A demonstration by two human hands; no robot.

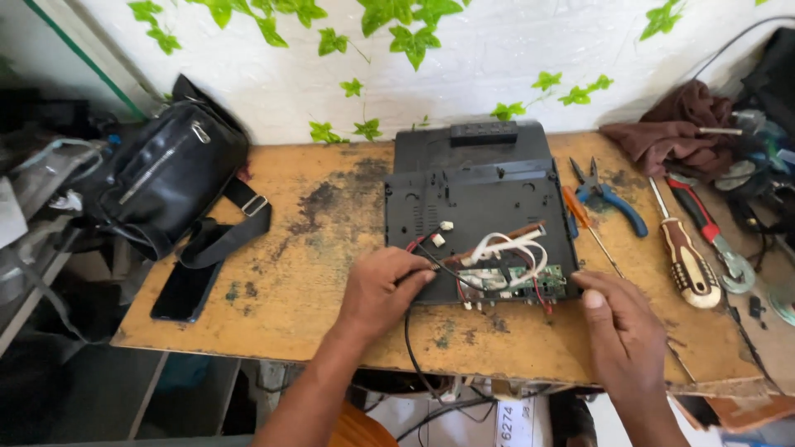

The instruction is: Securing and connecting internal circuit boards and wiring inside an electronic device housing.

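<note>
Both hands at the near edge | left hand (pixel 383 290) pinching a black wire (pixel 432 266), fingers closed on it | right hand (pixel 623 329) loosely curled, holding nothing, thumb at the corner of the open black casing (pixel 476 199) | green circuit board (pixel 530 283) between them, mid-surface (pixel 290 273) | screwdrivers (pixel 687 261), pliers (pixel 609 197) right | black bag (pixel 170 178) far left

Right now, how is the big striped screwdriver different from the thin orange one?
The thick-handled brown-and-cream striped screwdriver has a fat, bulging handle; the thin orange-handled screwdriver has a slim one. The striped one lies by itself on the worn wooden table, while the orange one lies right beside the open black plastic device case. Both lie flat with their handles pointing different ways, and neither hand touches them.
</note>
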